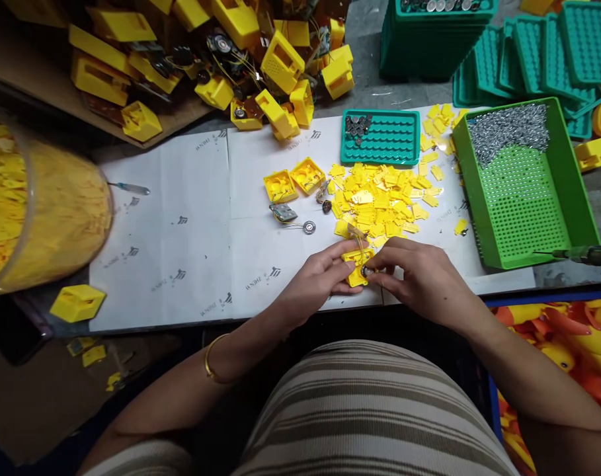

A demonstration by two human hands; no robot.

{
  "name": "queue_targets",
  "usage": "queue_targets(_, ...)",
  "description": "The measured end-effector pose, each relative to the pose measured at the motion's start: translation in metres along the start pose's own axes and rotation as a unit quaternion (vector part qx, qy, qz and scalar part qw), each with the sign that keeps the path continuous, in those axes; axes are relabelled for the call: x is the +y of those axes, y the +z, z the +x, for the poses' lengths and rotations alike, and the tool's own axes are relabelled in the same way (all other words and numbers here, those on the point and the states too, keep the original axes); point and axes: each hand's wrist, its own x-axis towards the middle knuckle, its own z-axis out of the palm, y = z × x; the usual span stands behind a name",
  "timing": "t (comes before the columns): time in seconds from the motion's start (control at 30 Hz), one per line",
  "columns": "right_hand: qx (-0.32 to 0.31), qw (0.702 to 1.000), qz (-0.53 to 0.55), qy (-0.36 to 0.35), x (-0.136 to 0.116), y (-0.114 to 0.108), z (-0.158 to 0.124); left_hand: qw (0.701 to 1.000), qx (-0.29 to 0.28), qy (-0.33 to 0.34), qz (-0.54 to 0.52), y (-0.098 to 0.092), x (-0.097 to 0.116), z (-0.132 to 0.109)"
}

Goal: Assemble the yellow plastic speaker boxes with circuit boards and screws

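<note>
Gripping a yellow housing [357,277] in the left hand [319,274], at six o'clock from the teal tray [395,137]. Pinching a small round part [366,270] toward the housing's four o'clock side with the right hand [423,274].

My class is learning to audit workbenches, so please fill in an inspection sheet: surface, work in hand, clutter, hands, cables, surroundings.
Surface: white printed sheeting covers the bench.
Work in hand: yellow plastic housing; dark round part, probably a speaker.
Clutter: heap of flat yellow pieces; screwdriver beside the clear tub.
Hands: left hand holds the housing; right hand pinches the round part at it.
Cables: thin wires link a loose circuit board and round speaker.
Surroundings: green basket containing screws; teal trays behind; yellow housings piled at the back.
</note>
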Motion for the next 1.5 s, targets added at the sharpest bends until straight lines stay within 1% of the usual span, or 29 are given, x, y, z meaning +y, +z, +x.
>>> queue_targets(0.1,-0.047,0.998,-0.043,-0.001,-0.002,-0.005,0.006,0.999,-0.006,-0.004,0.033,0.002,0.0,0.0)
queue_targets(0.17,-0.06,0.997,-0.057,-0.006,-0.002,-0.007,0.01,0.999,-0.007,-0.002,0.051,0.003,-0.001,0.001)
queue_targets(0.3,-0.046,0.998,-0.039,-0.006,0.002,-0.004,0.015,0.999,-0.017,0.001,0.049,0.0,0.0,0.002)
queue_targets(0.4,-0.034,0.999,-0.005,-0.03,0.004,-0.001,0.008,0.999,-0.035,-0.002,0.014,-0.002,0.001,0.003)
queue_targets(0.47,-0.022,0.997,0.036,-0.067,0.005,-0.001,0.0,0.999,-0.047,-0.002,-0.003,-0.002,0.001,0.004)
queue_targets(0.53,0.003,0.989,0.1,-0.111,0.007,-0.003,-0.007,0.998,-0.059,-0.003,-0.015,-0.003,0.001,0.006)
queue_targets(0.6,0.069,0.979,0.155,-0.116,0.011,-0.004,-0.009,0.997,-0.071,-0.003,-0.025,-0.003,0.001,0.007)
queue_targets(0.67,0.139,0.972,0.164,-0.098,0.017,-0.002,-0.007,0.995,-0.091,-0.008,-0.028,-0.003,0.002,0.007)
queue_targets(0.7,0.159,0.97,0.156,-0.095,0.021,0.001,-0.003,0.994,-0.104,-0.013,-0.026,-0.003,0.003,0.006)
queue_targets(0.73,0.164,0.97,0.149,-0.102,0.024,0.004,0.0,0.993,-0.116,-0.02,-0.024,-0.002,0.004,0.004)
queue_targets(0.77,0.156,0.969,0.151,-0.116,0.027,0.007,0.005,0.991,-0.127,-0.029,-0.021,-0.002,0.005,0.002)
queue_targets(0.83,0.128,0.964,0.188,-0.136,0.03,0.012,0.012,0.989,-0.143,-0.044,-0.012,-0.003,0.007,-0.002)
queue_targets(0.9,0.116,0.955,0.247,-0.118,0.031,0.014,0.017,0.987,-0.15,-0.053,0.003,-0.004,0.009,-0.005)
queue_targets(1.0,0.096,0.944,0.31,-0.059,0.028,0.011,0.019,0.986,-0.145,-0.057,0.052,-0.007,0.011,-0.006)
queue_targets(1.1,0.047,0.932,0.36,-0.005,0.025,0.007,0.017,0.98,-0.144,-0.06,0.125,-0.009,0.013,-0.005)
queue_targets(1.17,0.022,0.913,0.405,0.032,0.025,0.006,0.016,0.975,-0.134,-0.049,0.168,-0.008,0.013,-0.005)
queue_targets(1.23,0.014,0.898,0.437,0.061,0.025,0.006,0.015,0.974,-0.12,-0.035,0.189,-0.006,0.013,-0.006)
queue_targets(1.3,0.019,0.893,0.444,0.075,0.025,0.006,0.014,0.973,-0.118,-0.032,0.194,-0.004,0.013,-0.007)
queue_targets(1.37,0.026,0.9,0.428,0.074,0.025,0.006,0.012,0.971,-0.111,-0.023,0.209,-0.003,0.012,-0.007)
queue_targets(1.43,0.036,0.909,0.41,0.063,0.022,0.005,0.009,0.967,-0.088,-0.001,0.238,-0.002,0.01,-0.006)
queue_targets(1.5,0.054,0.91,0.408,0.05,0.019,0.005,0.006,0.966,-0.064,0.016,0.25,-0.003,0.007,-0.005)
